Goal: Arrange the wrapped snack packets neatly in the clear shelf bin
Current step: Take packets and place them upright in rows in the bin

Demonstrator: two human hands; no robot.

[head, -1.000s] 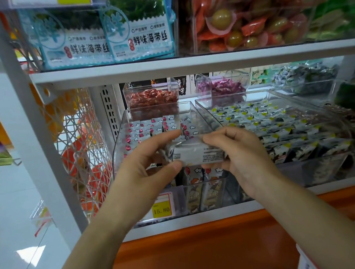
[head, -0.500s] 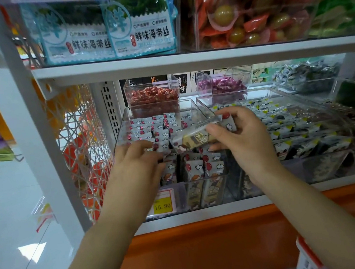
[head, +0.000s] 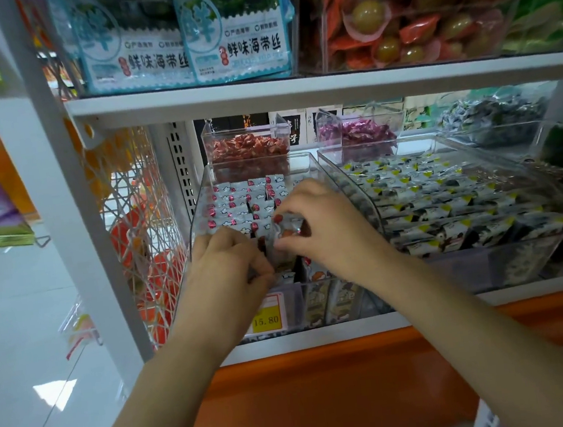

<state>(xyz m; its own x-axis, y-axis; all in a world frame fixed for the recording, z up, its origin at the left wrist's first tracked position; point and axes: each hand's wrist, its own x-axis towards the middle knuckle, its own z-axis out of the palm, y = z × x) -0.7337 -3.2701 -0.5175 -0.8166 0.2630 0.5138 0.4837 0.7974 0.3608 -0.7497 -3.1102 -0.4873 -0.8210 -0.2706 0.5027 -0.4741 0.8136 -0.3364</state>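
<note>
- The right hand (head: 328,232) pinched a packet (head: 286,229) between thumb and fingertips over the middle of the bin (head: 199,208). The hand covered much of the wrapper, so its print could not be read.
- The left hand (head: 223,265) lay at 8 o'clock from that packet, its fingers curled down among the packets (head: 243,200) at the bin's front. Its fingertips were hidden, so whether it gripped anything could not be told.
- Toward 12 o'clock the packets stood in tidy rows, white with red spots. Their writing was too small to make out.
- A yellow tag (head: 266,315) on the bin's front wall read "15.80". The left wrist hid its left edge.
- The bags (head: 241,28) on the upper shelf (head: 294,90), at 12 o'clock, read "鲜味海带丝". Their tops were cut off by the frame.
- A second bin (head: 472,265) stood just beside the first at 3 o'clock. Its near wall passed close to the right hand's knuckles.
- A wire basket (head: 141,229) hung at 9 o'clock, beyond the shelf post.
- The open room lay above the bin's rim, under the shelf.
</note>
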